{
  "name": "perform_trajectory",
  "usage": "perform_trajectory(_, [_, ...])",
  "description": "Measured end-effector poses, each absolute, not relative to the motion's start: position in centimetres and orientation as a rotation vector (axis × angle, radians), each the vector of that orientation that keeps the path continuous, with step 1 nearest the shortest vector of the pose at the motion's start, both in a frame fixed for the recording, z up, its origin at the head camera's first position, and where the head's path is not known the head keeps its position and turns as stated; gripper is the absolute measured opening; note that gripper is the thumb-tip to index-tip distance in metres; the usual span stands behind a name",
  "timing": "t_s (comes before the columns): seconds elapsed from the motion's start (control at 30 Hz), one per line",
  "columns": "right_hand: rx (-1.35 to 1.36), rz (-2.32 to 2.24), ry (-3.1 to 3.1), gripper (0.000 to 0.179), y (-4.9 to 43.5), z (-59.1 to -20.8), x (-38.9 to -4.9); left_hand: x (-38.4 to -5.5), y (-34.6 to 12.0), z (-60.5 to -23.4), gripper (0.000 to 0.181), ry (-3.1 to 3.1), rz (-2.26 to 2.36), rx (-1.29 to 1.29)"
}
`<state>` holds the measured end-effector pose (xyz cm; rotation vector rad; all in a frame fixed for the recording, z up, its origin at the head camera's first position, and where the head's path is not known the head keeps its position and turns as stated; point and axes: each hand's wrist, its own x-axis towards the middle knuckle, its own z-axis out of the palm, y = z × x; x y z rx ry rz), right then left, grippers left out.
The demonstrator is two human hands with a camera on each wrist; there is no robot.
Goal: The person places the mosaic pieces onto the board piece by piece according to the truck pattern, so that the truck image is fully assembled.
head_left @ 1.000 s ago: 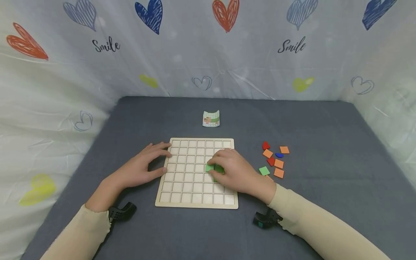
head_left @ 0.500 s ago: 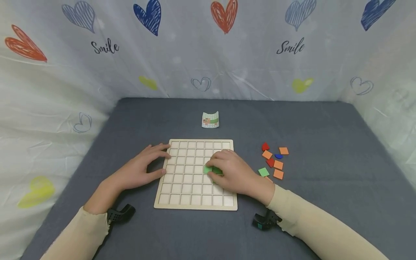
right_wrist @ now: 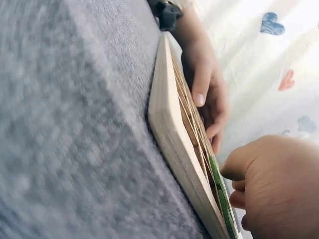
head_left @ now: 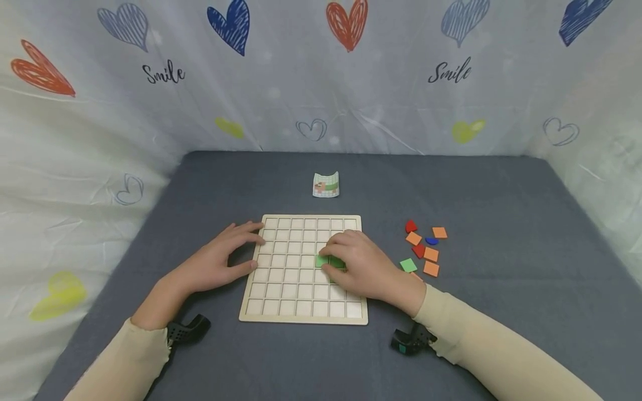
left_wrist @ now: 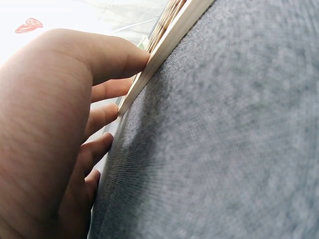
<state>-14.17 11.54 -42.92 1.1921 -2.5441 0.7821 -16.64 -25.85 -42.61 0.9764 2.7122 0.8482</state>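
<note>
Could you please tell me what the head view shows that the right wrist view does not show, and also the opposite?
Only the head view: loose orange pieces, red pieces and a blue piece, right of the board, plus "Smile" lettering.

Only the right wrist view: the thickness of the board's right side wall.

Both: left hand, right hand, board, green pieces on it, and curtain hearts.
</note>
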Motion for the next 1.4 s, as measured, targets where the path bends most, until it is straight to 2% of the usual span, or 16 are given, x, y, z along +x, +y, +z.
perform_trajectory(1.4, [1.034,0.881,-2.558,0.02,17.5,-41.6,-13.8,-16.7,-25.8,-42.6,0.046,2.719,0.824,0.965])
